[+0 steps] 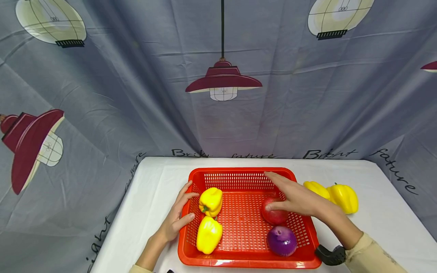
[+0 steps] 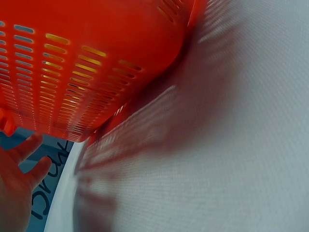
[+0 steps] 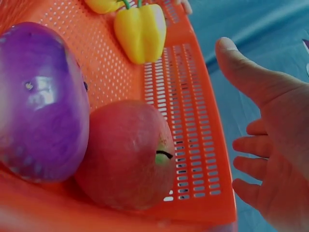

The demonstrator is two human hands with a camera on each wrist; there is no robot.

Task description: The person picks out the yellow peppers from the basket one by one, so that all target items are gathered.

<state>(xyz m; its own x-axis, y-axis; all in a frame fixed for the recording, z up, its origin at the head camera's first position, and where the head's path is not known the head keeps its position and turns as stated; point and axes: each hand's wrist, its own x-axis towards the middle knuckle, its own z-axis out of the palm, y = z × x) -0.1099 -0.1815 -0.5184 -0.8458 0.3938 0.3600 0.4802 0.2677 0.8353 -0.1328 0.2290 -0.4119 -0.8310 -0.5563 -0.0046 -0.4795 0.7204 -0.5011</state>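
Nearest the right-wrist camera, a round purple vegetable [image 3: 43, 101] sits beside a red fruit [image 3: 128, 154] in a red basket [image 1: 246, 262]. The right hand [image 1: 296, 196], the nearer one, hangs open over the fruit, whose stem faces it; the left hand [image 1: 174, 218], fingers spread, is at the basket's left rim, contact unclear.

Lower centre, yellow peppers [image 1: 209, 236], a red fruit [image 1: 273, 217], a purple vegetable [image 1: 282, 241] and a slot-patterned red basket [image 1: 239, 223] contrast with a white bench [image 1: 150, 193]; above, a blue-grey curtain [image 1: 136, 91] bears maroon lamp prints [image 1: 223, 77]
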